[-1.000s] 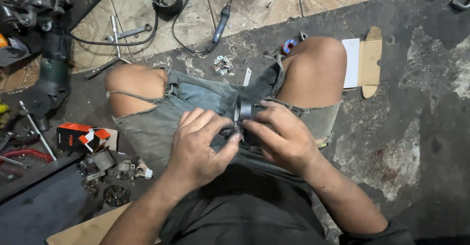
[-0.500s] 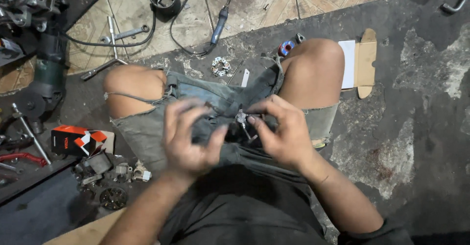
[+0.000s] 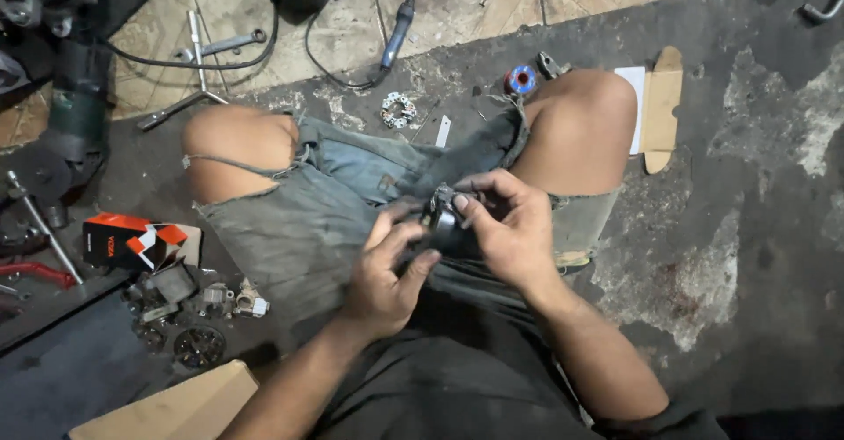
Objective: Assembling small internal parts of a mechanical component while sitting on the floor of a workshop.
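Person seated on the floor, both hands over the lap: left hand [image 3: 387, 273] cups a small dark cylindrical part [image 3: 450, 229] from below, right hand [image 3: 510, 229] pinches its metal top end, probably fitting or prying a piece, hard to see. Next move calls for a firm left grip and fine fingertip work. One part in hand, one orange box [image 3: 132, 240] left, one cardboard piece [image 3: 661, 106] far right.

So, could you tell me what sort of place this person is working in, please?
Probably an informal repair workshop, with the work done seated on the floor: a cross wrench and a soldering tool lie on the tiles, dismantled metal parts sit nearby, and both hands work a small dark metal part.
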